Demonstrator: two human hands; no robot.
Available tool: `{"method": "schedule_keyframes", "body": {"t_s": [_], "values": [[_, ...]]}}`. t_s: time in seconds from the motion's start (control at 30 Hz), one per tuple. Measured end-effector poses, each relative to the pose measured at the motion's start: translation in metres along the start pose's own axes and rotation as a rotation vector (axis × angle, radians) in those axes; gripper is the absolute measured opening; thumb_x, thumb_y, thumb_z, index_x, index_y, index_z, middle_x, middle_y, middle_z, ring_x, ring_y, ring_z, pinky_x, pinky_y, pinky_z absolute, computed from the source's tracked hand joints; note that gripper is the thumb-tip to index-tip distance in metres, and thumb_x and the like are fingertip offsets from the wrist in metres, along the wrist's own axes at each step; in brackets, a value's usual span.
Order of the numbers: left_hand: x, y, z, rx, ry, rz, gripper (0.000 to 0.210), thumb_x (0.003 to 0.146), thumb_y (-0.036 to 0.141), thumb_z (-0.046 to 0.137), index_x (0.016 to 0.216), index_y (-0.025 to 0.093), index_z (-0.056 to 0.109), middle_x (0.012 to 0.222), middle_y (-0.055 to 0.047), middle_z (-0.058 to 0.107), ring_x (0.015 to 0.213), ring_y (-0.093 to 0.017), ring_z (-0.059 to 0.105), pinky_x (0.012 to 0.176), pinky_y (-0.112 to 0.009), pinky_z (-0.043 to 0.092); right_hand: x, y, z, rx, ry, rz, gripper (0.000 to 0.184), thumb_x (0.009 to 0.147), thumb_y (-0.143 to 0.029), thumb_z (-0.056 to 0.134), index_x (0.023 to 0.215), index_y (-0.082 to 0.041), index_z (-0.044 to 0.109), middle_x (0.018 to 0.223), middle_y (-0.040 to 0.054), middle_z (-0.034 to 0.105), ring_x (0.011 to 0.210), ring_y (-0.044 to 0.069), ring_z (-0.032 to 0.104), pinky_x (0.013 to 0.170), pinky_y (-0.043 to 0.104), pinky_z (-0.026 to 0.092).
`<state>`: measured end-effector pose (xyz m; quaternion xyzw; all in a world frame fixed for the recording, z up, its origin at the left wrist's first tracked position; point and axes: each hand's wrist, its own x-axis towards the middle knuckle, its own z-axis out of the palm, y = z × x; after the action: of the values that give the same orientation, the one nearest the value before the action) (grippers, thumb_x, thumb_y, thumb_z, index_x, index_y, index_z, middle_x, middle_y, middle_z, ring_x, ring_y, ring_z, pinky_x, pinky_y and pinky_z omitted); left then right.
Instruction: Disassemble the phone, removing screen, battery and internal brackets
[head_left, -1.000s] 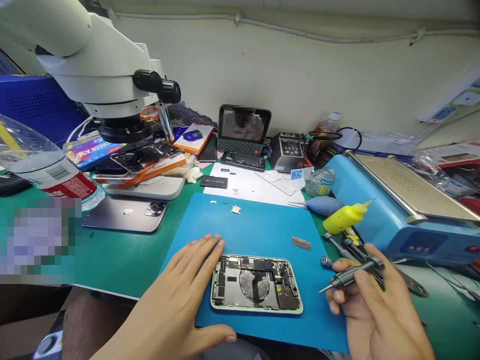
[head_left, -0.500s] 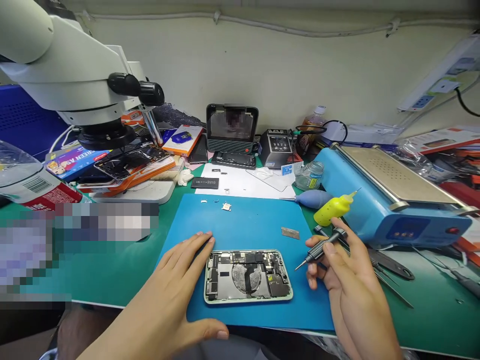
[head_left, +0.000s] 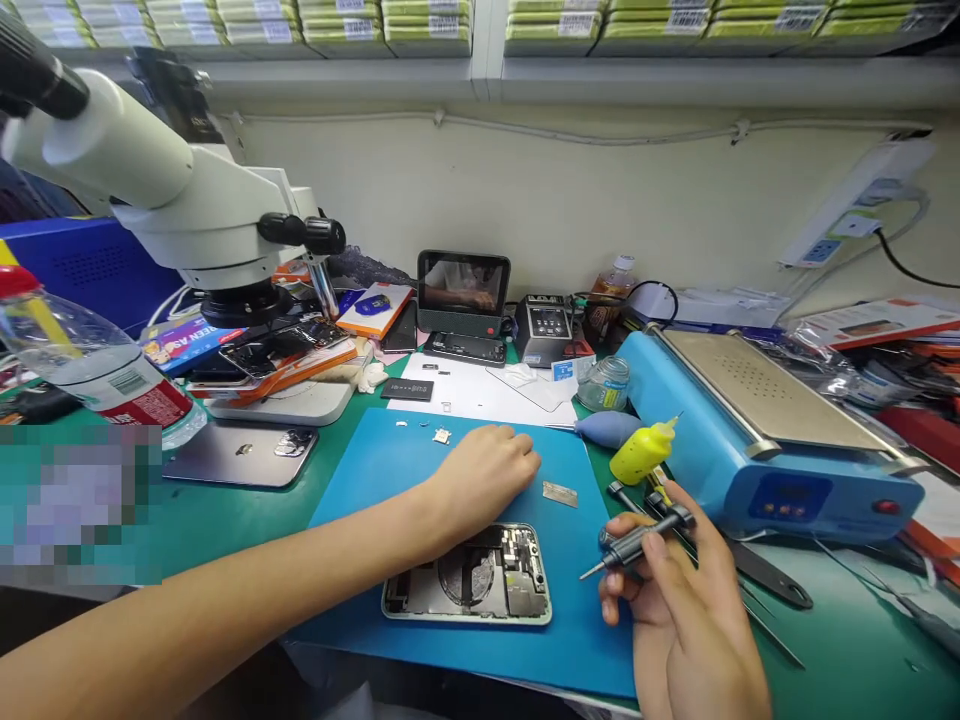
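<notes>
An opened phone [head_left: 517, 570] with bare inner parts lies face up on the blue mat [head_left: 585, 660]. My left hand [head_left: 487, 475] reaches over the phone's far side and rests above the mat. Its fingers are curled; whatever they may hold is hidden. My right hand [head_left: 690, 610], to the right of the phone, grips a small dark screwdriver [head_left: 630, 550] whose tip points left, apart from the phone. Between the hands lies a small metal plate [head_left: 560, 494]. A small metal part [head_left: 442, 436] sits near the mat's far edge.
Beyond the mat, a black battery [head_left: 407, 389] lies beside white paper. At right stand a yellow squeeze bottle [head_left: 643, 452], a blue air blower [head_left: 611, 429] and a blue heating machine [head_left: 750, 430]. A microscope [head_left: 232, 220] overhangs the left, above another phone [head_left: 244, 455].
My left hand has left the phone's left edge, moved right and away across it, and curled its fingers. My right hand keeps the screwdriver. The view has tilted upward.
</notes>
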<state>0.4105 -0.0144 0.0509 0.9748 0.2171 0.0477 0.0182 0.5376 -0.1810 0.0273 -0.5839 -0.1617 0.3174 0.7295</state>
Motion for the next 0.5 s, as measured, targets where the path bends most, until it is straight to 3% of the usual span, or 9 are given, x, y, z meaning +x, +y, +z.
{"method": "schedule_keyframes", "body": {"t_s": [0.13,0.27,0.4,0.5], "values": [[0.001,0.002,0.002,-0.017,0.033,-0.076,0.012,0.106,0.008,0.066,0.104,0.014,0.077,0.106,-0.012,0.081,0.098,-0.028,0.078,0.081,-0.036,0.061,0.004,0.002,-0.006,0.02,0.018,0.038,0.103,0.066,-0.05,0.101,0.158,-0.035,0.057,0.095,0.004,0.075,0.057,0.016,0.06,0.043,0.026,0.049],[-0.013,-0.024,-0.011,-0.093,0.119,-0.201,0.008,0.107,0.021,0.072,0.104,0.019,0.079,0.109,-0.006,0.084,0.105,-0.026,0.079,0.087,-0.033,0.06,0.005,0.004,-0.007,0.014,0.017,0.025,0.102,0.066,-0.051,0.101,0.158,-0.036,0.06,0.095,0.0051,0.077,0.057,0.018,0.062,0.042,0.028,0.051],[-0.062,-0.073,-0.034,-0.132,0.25,-0.403,0.012,0.11,0.026,0.068,0.108,0.023,0.079,0.114,-0.003,0.085,0.106,-0.023,0.078,0.091,-0.033,0.059,0.006,0.007,-0.01,-0.004,0.013,-0.015,0.096,0.07,-0.049,0.099,0.158,-0.038,0.062,0.092,0.0059,0.08,0.054,0.02,0.063,0.04,0.029,0.051],[-0.106,-0.099,-0.038,-0.101,0.277,-0.543,0.012,0.107,0.025,0.071,0.099,0.021,0.08,0.105,-0.004,0.086,0.095,-0.027,0.079,0.08,-0.035,0.057,0.009,0.007,-0.01,0.008,-0.001,-0.053,0.092,0.066,-0.04,0.099,0.153,-0.036,0.066,0.089,0.0073,0.082,0.053,0.023,0.065,0.038,0.031,0.051]]}}
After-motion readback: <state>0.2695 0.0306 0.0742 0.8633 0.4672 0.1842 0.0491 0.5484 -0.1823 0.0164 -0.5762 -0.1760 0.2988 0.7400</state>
